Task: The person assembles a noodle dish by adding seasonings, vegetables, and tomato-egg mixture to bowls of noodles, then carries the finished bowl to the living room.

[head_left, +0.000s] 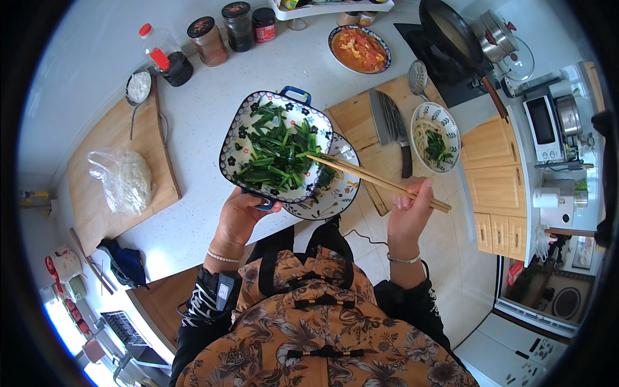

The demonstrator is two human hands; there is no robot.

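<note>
My left hand (240, 219) grips the blue handle of a square patterned dish (233, 137), holding it tilted over another plate. Cut green leafy vegetables (278, 151) lie in the dish. Between the fingers of my right hand (411, 206) is a pair of wooden chopsticks (367, 176), their tips at the dish's right side by the greens. Partly hidden under the dish, a round plate with a leaf pattern (345, 190) holds some food. To the right, an oval bowl (453, 143) contains pale noodles and greens.
A cleaver (389, 119) lies on a wooden cutting board (348, 116), near a slotted spoon (418, 77). Behind stand a tomato-and-egg dish (360, 50), jars (207, 42) and a wok (451, 32). Bagged noodles (126, 180) rest on the left board (90, 148).
</note>
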